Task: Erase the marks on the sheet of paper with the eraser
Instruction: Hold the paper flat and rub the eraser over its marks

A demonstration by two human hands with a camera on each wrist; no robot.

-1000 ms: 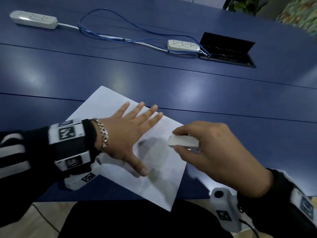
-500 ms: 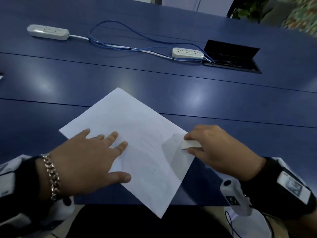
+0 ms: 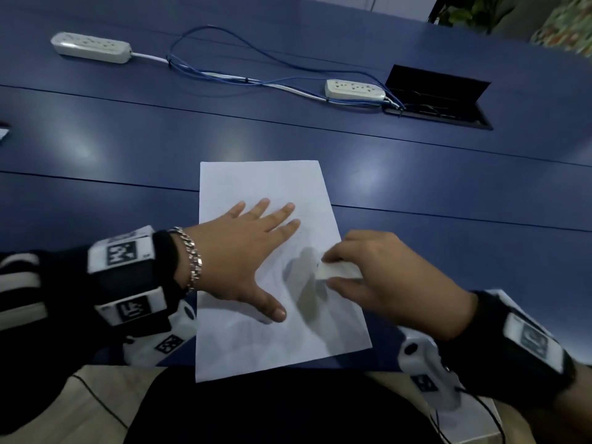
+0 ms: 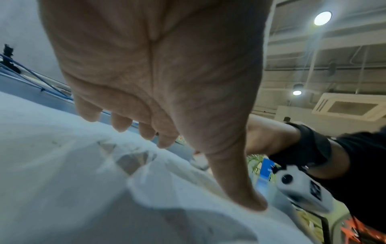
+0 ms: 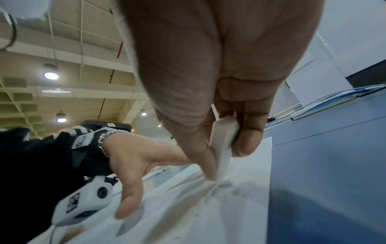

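Paper (image 3: 262,184) lies on the blue desk (image 3: 416,187) with its near edge overhanging toward me, my left hand (image 3: 238,254) flat on it with fingers straight and spread, my right hand (image 3: 394,280) pinching the eraser (image 3: 339,270) against the sheet's right side. I judge hard strokes toward that unpinned edge could crease, tear or skid it. Beyond, I read no brand or writing on the power strips (image 3: 354,89); wrist-tag characters stay unclear.

Two power strips (image 3: 91,48) (image 3: 355,89), blue cables (image 3: 224,72), open floor box (image 3: 439,97) on blue table (image 3: 416,174)
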